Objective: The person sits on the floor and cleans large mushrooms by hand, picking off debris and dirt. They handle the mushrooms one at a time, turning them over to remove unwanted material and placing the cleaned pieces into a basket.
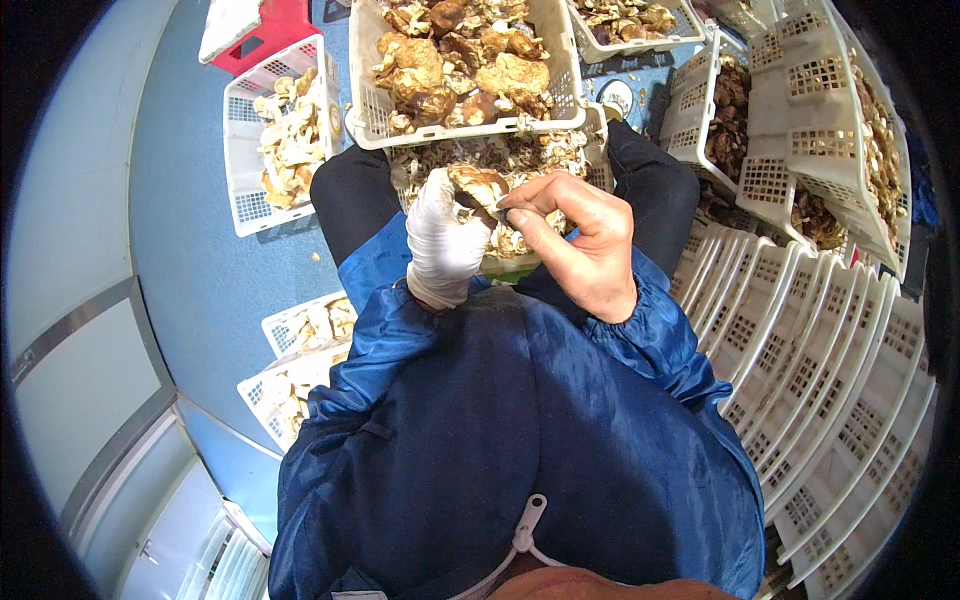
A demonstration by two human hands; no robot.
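Note:
My left hand (446, 240), in a white glove, holds a brown-capped mushroom (478, 182) above my lap. Close against its underside is my right hand (576, 232), bare, with thumb and forefinger pinching a small dark object (501, 216), perhaps a short blade; most of it is hidden by the fingers. Between my knees, below both hands, a crate (598, 150) contains mushroom pieces and trimmings (517, 154). A white plastic crate (465, 136) full of large brown mushrooms (409, 64) rests over its far part.
On the blue floor (202, 187) to the left stand a crate of pale mushroom pieces (289, 150) and a red crate (281, 34). More filled crates (311, 326) lie near my left elbow. Nested white crates (810, 360) and stacked filled crates (772, 112) crowd the right side.

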